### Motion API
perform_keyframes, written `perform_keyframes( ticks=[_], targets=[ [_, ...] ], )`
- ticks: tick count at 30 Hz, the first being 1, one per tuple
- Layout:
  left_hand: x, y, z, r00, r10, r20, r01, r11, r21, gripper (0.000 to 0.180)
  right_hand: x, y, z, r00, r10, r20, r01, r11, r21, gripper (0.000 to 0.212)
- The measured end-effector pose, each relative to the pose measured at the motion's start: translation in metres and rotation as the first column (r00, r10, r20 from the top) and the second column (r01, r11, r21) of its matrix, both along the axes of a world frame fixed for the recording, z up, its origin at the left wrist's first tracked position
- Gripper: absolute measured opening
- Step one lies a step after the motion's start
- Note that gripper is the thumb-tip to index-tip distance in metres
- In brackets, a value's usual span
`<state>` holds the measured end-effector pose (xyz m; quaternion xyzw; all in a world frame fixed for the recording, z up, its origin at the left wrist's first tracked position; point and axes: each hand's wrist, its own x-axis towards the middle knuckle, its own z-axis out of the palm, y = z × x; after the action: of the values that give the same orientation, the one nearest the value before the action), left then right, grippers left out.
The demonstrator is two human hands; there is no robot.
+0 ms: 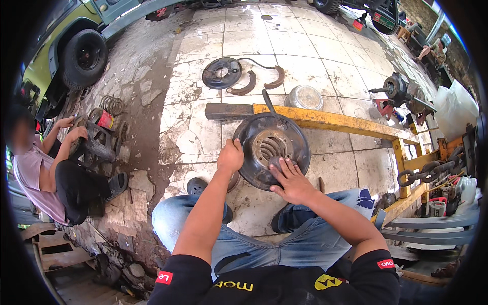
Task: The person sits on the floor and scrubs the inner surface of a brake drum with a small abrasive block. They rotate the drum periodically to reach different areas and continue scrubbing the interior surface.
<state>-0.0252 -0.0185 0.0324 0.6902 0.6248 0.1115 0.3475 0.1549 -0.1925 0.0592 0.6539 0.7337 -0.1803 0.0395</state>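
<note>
In front of my knees a round black brake backing plate (pixel 246 133) lies tilted, with a rusty coil spring (pixel 269 144) showing through its centre hole. My left hand (pixel 231 155) is closed on the plate's left rim. Low on the plate, beside the centre hole, my right hand (pixel 293 181) lies with its fingers stretched. Under those fingertips a dull dark-brown scrap (pixel 275 161) is pressed to the metal; its kind is hard to make out. The plate's far edge is beside a yellow steel beam (pixel 315 119), where a dark handle-like bar (pixel 268 101) sticks up.
Farther off lie another backing plate (pixel 215 80), two curved brake shoes (pixel 245 85) and a round silver metal bowl (pixel 305 97). A co-worker (pixel 43 170) crouches at the left, hands on a part. Heavy chain (pixel 432 172) hangs at the right. A vehicle wheel (pixel 85 59) stands far left.
</note>
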Motion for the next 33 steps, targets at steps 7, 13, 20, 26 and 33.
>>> perform_keyframes(
  ticks=[7,13,20,26,33],
  targets=[
    [-0.001,-0.002,0.002,1.000,-0.007,-0.006,0.007,1.000,-0.005,0.049,-0.006,0.008,-0.002,0.997,0.077,-0.010,-0.077,0.997,0.030,0.073],
    [0.002,0.000,0.005,1.000,0.000,0.016,0.000,1.000,-0.016,0.048,-0.009,0.009,-0.005,0.995,0.083,-0.061,-0.078,0.993,0.084,0.074],
    [-0.001,0.000,-0.001,1.000,0.000,0.008,0.000,1.000,-0.023,0.048,0.002,0.013,-0.006,0.973,0.227,-0.041,-0.223,0.970,0.097,0.071],
    [0.004,0.004,0.002,0.999,-0.012,0.033,0.012,1.000,-0.017,0.048,-0.016,0.037,-0.005,0.980,0.173,-0.095,-0.157,0.976,0.153,0.070],
    [-0.001,-0.005,0.001,0.999,0.005,0.034,-0.003,0.999,-0.040,0.049,0.002,0.011,-0.007,0.975,0.220,-0.042,-0.215,0.973,0.086,0.071]
  ],
)
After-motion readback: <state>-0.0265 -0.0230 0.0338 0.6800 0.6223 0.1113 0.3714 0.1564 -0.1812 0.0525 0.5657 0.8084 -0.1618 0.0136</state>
